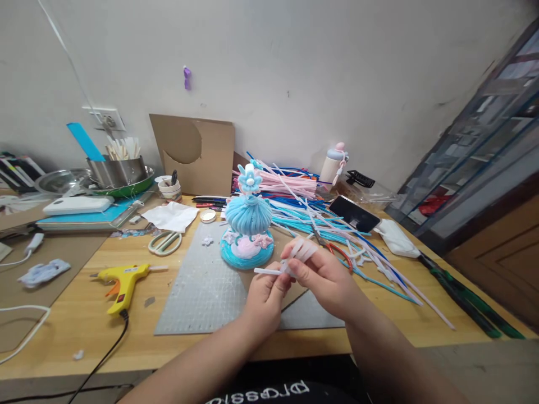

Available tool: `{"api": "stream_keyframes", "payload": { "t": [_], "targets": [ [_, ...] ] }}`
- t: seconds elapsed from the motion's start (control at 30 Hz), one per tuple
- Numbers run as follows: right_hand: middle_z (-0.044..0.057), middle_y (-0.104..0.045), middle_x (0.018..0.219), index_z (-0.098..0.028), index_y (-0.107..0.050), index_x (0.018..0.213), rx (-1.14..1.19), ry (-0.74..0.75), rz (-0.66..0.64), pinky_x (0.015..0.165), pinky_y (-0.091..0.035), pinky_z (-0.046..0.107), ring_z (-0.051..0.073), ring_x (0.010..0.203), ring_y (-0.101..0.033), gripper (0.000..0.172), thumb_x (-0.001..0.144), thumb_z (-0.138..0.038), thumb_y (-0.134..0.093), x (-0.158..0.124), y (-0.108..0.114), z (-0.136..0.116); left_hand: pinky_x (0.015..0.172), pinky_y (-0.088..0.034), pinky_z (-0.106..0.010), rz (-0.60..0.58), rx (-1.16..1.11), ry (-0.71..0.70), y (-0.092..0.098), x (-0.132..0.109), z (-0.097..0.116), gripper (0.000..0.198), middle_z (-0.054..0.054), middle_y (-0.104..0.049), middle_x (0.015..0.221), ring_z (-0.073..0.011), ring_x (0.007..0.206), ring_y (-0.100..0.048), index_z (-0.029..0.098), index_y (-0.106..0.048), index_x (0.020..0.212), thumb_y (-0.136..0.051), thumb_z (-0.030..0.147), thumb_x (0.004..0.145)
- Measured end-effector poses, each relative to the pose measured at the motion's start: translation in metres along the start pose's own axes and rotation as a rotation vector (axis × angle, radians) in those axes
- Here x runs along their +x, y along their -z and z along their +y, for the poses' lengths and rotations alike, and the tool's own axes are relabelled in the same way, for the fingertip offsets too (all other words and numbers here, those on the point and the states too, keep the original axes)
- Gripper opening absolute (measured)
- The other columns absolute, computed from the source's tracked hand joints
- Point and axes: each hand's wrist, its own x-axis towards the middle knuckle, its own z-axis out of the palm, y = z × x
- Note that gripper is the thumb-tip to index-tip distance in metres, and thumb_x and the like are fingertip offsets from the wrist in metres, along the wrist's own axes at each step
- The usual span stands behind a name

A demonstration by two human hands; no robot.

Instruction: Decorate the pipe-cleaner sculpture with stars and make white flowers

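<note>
My left hand [264, 296] and my right hand [323, 276] meet above the grey cutting mat [202, 286], both pinching a white pipe cleaner [295, 253] bent into small loops. One straight end of it sticks out to the left. Just beyond my fingers stands a blue and pink pipe-cleaner figure [248, 224] with a flower on top, resting on the mat. My right hand's fingers curl around the looped part; my left thumb and finger grip the lower end.
A yellow glue gun [123, 279] with its cord lies left of the mat. Scissors [165, 242], a tissue [170, 215] and a small cup sit behind. A heap of pipe cleaners [311, 207], a phone [354, 213] and red-handled pliers lie to the right. Cardboard leans on the wall.
</note>
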Motion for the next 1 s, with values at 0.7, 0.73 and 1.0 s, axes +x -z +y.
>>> {"api": "stream_keyframes", "payload": {
  "t": [0.7,0.73,1.0],
  "targets": [
    [0.003,-0.054,0.093,-0.022,-0.055,0.100,0.120,-0.026,0.093,0.067,-0.049,0.028,0.015,0.075,-0.057,0.014,0.089,-0.031,-0.053,-0.007,-0.019,0.022,0.071,-0.044,-0.028,0.169,-0.442,0.125,-0.012,-0.001,-0.001,0.037,-0.002,-0.057,0.064,-0.0153,0.069,-0.053,0.014,-0.066,0.073,-0.060,0.049,0.080],
    [0.003,-0.054,0.092,-0.022,-0.055,0.098,0.124,-0.036,0.127,0.067,-0.049,0.028,0.015,0.074,-0.057,0.013,0.089,-0.031,-0.054,-0.007,-0.021,0.023,0.070,-0.044,-0.028,0.193,-0.460,0.139,-0.012,0.000,0.000,0.037,-0.002,-0.055,0.060,-0.0153,0.067,-0.053,0.014,-0.066,0.074,-0.063,0.050,0.078],
    [0.001,-0.057,0.078,-0.019,-0.059,0.083,-0.161,-0.059,0.155,0.064,-0.045,0.027,0.015,0.072,-0.056,0.007,0.087,-0.025,-0.057,-0.018,-0.021,0.024,0.049,-0.030,-0.020,0.273,-0.467,0.225,-0.001,-0.002,0.000,0.041,0.004,-0.044,0.053,-0.0070,0.050,-0.036,0.013,-0.057,0.064,-0.068,0.052,0.072]
  ]
}}
